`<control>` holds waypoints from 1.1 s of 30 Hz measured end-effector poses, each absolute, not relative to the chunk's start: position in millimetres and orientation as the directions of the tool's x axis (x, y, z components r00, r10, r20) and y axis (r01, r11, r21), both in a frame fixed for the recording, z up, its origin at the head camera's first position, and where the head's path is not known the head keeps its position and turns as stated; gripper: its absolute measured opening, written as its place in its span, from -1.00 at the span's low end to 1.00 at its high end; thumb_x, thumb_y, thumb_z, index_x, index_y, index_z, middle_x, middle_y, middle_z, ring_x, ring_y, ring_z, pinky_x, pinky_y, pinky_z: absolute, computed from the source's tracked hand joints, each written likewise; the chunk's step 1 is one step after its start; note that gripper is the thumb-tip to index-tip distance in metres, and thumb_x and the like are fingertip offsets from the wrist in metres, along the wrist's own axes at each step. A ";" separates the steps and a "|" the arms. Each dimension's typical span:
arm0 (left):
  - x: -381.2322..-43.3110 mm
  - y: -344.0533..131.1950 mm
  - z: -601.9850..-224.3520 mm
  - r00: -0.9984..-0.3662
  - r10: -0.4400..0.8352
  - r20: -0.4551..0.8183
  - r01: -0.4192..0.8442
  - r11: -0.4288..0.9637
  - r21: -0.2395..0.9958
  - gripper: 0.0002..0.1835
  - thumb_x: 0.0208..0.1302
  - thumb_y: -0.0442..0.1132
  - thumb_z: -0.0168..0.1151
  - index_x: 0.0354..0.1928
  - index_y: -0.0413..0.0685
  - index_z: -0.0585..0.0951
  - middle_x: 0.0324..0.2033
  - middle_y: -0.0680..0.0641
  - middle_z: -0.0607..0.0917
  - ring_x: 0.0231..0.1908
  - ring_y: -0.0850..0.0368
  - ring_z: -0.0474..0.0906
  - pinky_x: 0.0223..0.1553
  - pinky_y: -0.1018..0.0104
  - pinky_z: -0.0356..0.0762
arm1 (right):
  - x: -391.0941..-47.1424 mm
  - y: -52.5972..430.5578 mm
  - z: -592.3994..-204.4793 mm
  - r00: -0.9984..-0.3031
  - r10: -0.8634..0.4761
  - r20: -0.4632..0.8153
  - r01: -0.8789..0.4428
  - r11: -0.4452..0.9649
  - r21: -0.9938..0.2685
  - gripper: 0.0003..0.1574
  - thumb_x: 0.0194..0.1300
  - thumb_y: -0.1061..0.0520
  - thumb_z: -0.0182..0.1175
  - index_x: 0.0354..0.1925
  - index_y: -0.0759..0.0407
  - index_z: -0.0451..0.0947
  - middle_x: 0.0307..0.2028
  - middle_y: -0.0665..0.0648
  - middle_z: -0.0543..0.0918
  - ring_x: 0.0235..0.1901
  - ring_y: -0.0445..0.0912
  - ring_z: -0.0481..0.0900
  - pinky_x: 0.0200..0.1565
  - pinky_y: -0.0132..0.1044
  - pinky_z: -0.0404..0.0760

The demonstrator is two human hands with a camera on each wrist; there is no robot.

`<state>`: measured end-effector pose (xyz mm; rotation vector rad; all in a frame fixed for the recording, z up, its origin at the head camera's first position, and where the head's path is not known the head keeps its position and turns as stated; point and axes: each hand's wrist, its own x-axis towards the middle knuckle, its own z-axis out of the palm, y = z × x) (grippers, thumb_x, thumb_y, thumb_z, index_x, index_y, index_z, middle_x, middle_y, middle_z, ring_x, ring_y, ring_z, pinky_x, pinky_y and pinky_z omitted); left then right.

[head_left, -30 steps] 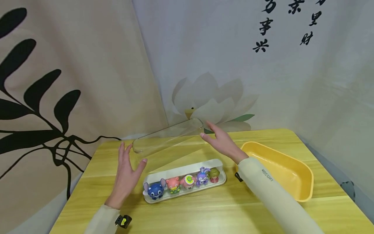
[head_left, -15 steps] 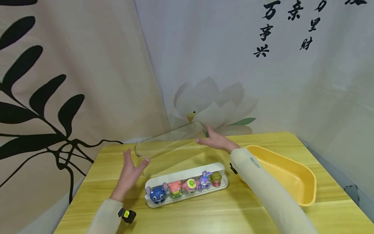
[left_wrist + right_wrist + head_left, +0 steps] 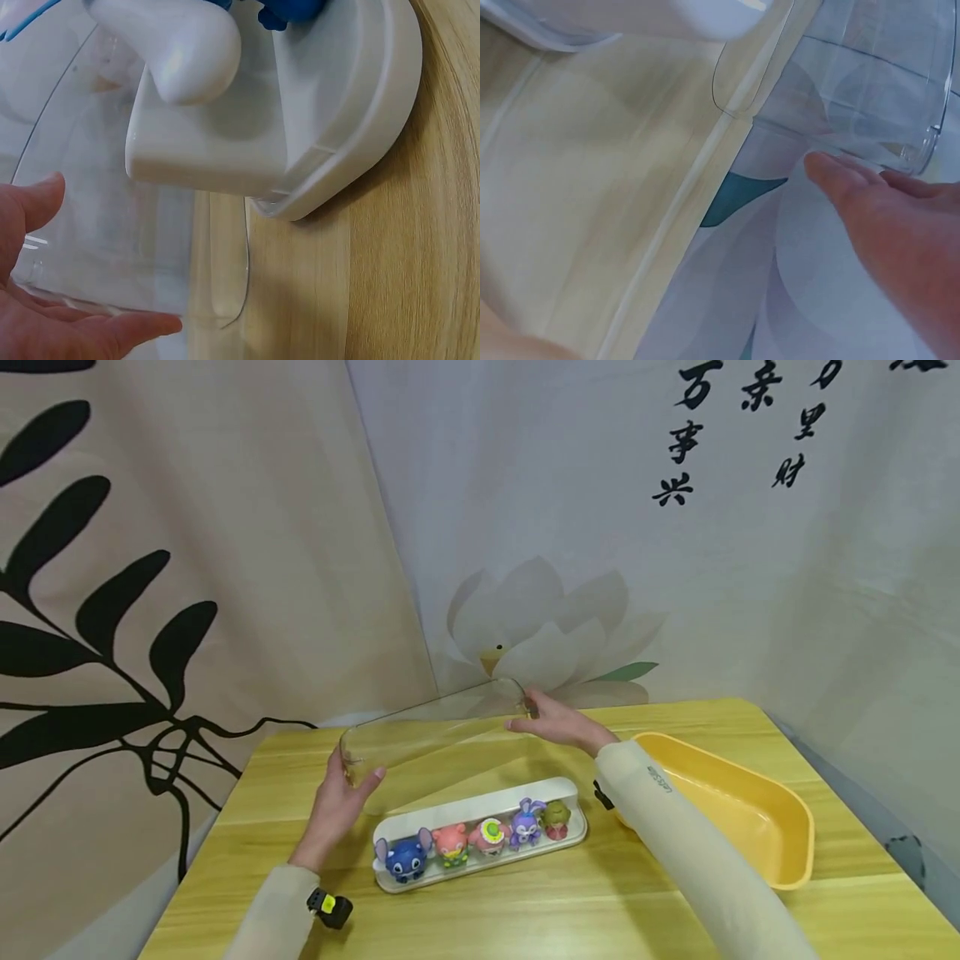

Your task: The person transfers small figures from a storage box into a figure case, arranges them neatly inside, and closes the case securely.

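Note:
A clear plastic cover stands on the table behind the tray, one hand at each end. My left hand has its fingers extended along the left end and its thumb apart in front. In the left wrist view, the fingers lie at the cover's lower edge. At the right end, my right hand touches the cover, and a fingertip meets its edge in the right wrist view. Just in front is a white tray bearing a row of small figures, including a blue big-eared one and a purple rabbit.
A yellow plastic bin sits at the right of the wooden table, partly behind my right sleeve. Printed curtains hang just beyond the table's back edge.
My left hand has moved in to the cover's left end from beside it, and my right hand has come against the right end. The cover and tray stay put; the head view has tilted slightly.

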<state>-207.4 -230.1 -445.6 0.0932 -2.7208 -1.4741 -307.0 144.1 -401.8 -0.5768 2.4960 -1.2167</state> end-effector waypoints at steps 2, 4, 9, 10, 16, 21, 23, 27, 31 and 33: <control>-206.6 -230.5 -446.7 -0.997 -0.080 0.009 -0.035 0.540 0.841 -0.01 0.56 0.00 0.18 0.65 -0.20 -0.25 0.58 -0.45 -0.02 0.51 -0.50 0.01 0.49 -0.33 0.10 | -304.5 145.7 -402.7 -0.876 -0.473 -0.094 -0.211 0.551 -0.807 0.18 0.46 -0.24 0.19 0.63 0.32 -0.16 0.57 0.43 0.09 0.54 0.29 0.10 0.51 0.19 0.21; -206.0 -231.2 -447.1 -0.996 -0.087 0.006 -0.042 0.540 0.841 -0.03 0.55 -0.01 0.19 0.64 -0.21 -0.20 0.57 -0.45 0.00 0.49 -0.51 0.05 0.47 -0.33 0.15 | -301.9 147.4 -403.1 -0.876 -0.473 -0.091 -0.206 0.539 -0.817 0.16 0.47 -0.23 0.19 0.62 0.33 -0.15 0.57 0.42 0.08 0.54 0.29 0.10 0.52 0.18 0.20; -204.0 -233.9 -440.7 -0.994 -0.104 0.023 -0.035 0.529 0.848 -0.01 0.51 0.04 0.24 0.64 -0.19 -0.14 0.57 -0.45 0.05 0.46 -0.51 0.15 0.42 -0.31 0.27 | -297.0 150.4 -402.0 -0.869 -0.492 -0.047 -0.229 0.485 -0.844 0.18 0.46 -0.23 0.21 0.64 0.24 -0.20 0.60 0.37 0.03 0.55 0.28 0.08 0.52 0.18 0.20; -203.3 -234.3 -438.2 -0.994 -0.108 0.028 -0.034 0.527 0.850 -0.01 0.50 0.06 0.24 0.65 -0.16 -0.13 0.57 -0.43 0.06 0.46 -0.50 0.16 0.42 -0.31 0.29 | -296.4 150.6 -401.1 -0.866 -0.499 -0.025 -0.247 0.471 -0.847 0.19 0.46 -0.21 0.21 0.66 0.20 -0.23 0.61 0.35 0.01 0.55 0.28 0.08 0.52 0.18 0.19; -196.6 -236.3 -420.7 -0.990 -0.122 0.066 -0.005 0.505 0.863 -0.04 0.48 0.07 0.26 0.65 -0.08 -0.07 0.56 -0.38 0.15 0.48 -0.44 0.17 0.40 -0.28 0.34 | -284.3 152.2 -386.1 -0.860 -0.505 0.075 -0.328 0.434 -0.839 0.19 0.49 -0.15 0.20 0.68 0.07 -0.34 0.65 0.22 -0.12 0.58 0.21 0.02 0.56 0.11 0.10; -189.4 -237.8 -407.0 -0.986 -0.123 0.114 0.038 0.495 0.868 -0.01 0.46 0.08 0.29 0.67 -0.01 -0.07 0.58 -0.35 0.12 0.48 -0.44 0.18 0.40 -0.26 0.34 | -270.5 155.6 -373.7 -0.872 -0.474 0.125 -0.339 0.401 -0.851 0.18 0.48 -0.17 0.22 0.68 0.10 -0.27 0.64 0.23 -0.07 0.58 0.17 0.04 0.57 0.12 0.06; -186.8 -237.4 -401.0 -0.983 -0.126 0.133 0.055 0.490 0.870 -0.02 0.45 0.06 0.31 0.67 0.00 -0.04 0.58 -0.32 0.14 0.47 -0.42 0.19 0.39 -0.26 0.35 | -265.4 157.6 -369.8 -0.878 -0.455 0.150 -0.344 0.383 -0.857 0.14 0.48 -0.18 0.22 0.68 0.09 -0.21 0.64 0.23 -0.02 0.58 0.16 0.07 0.56 0.14 0.08; -180.7 -235.6 -388.3 -0.976 -0.134 0.169 0.087 0.471 0.878 -0.07 0.41 0.04 0.36 0.64 0.03 0.09 0.56 -0.24 0.23 0.45 -0.38 0.27 0.35 -0.27 0.41 | -257.0 164.1 -364.9 -0.886 -0.402 0.233 -0.371 0.311 -0.875 -0.04 0.54 -0.12 0.19 0.65 0.09 -0.02 0.60 0.23 0.10 0.56 0.17 0.13 0.50 0.18 0.22; -174.1 -232.8 -377.3 -0.972 -0.125 0.201 0.123 0.456 0.881 -0.10 0.39 0.03 0.39 0.63 0.09 0.15 0.52 -0.15 0.35 0.42 -0.32 0.34 0.31 -0.18 0.47 | -250.5 169.9 -361.3 -0.877 -0.337 0.343 -0.424 0.207 -0.882 -0.27 0.55 0.08 0.21 0.53 0.13 0.20 0.50 0.25 0.26 0.49 0.23 0.28 0.35 0.18 0.47; -170.5 -230.9 -373.6 -0.971 -0.115 0.210 0.135 0.459 0.878 -0.10 0.39 0.03 0.39 0.64 0.12 0.14 0.50 -0.12 0.38 0.42 -0.27 0.38 0.28 -0.06 0.52 | -246.7 171.9 -358.8 -0.875 -0.308 0.373 -0.438 0.174 -0.882 -0.32 0.52 0.15 0.24 0.48 0.14 0.26 0.45 0.24 0.31 0.45 0.24 0.34 0.28 0.18 0.55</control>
